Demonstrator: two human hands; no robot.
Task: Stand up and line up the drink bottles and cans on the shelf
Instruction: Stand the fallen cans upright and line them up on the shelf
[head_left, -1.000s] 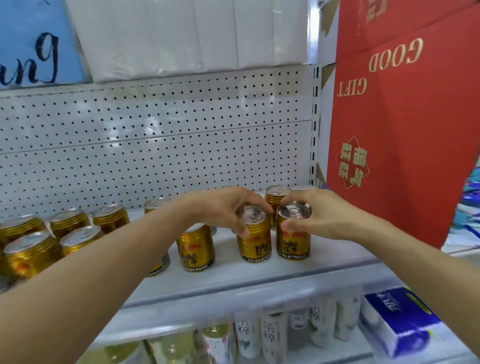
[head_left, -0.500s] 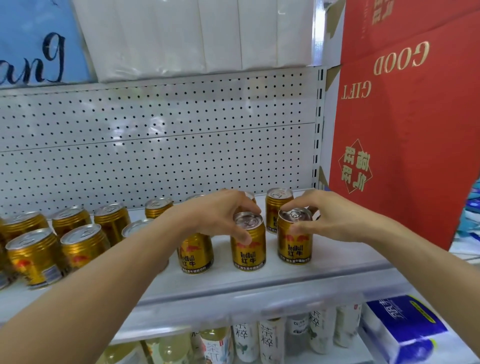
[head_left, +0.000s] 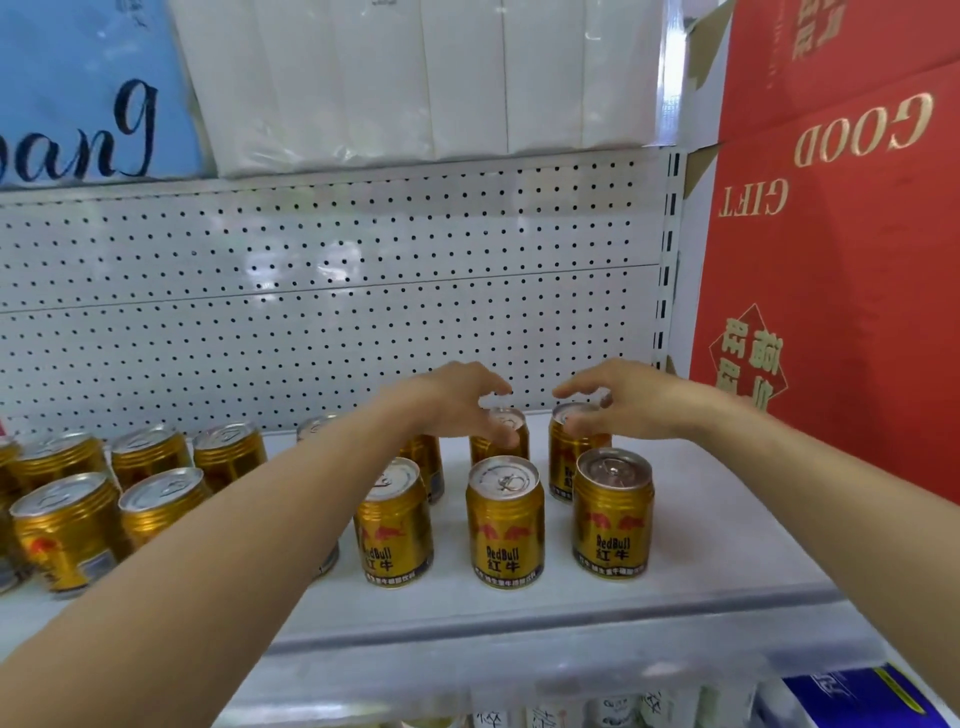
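A: Where are the hands?
B: Both reach behind the front row of gold cans (head_left: 505, 521) on the white shelf (head_left: 696, 530). The left hand (head_left: 457, 402) curls round the top of a back-row can (head_left: 501, 434); the right hand (head_left: 621, 400) curls over the rear can (head_left: 569, 447) just beside it.
A: And that front row?
B: Three cans upright, near the shelf's front edge, with more gold cans (head_left: 67, 525) standing left of them.

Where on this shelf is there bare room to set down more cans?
Bare shelf lies right of the rightmost front can, up to the red gift box, and along the front edge. Left of the left forearm the gold cans crowd together.
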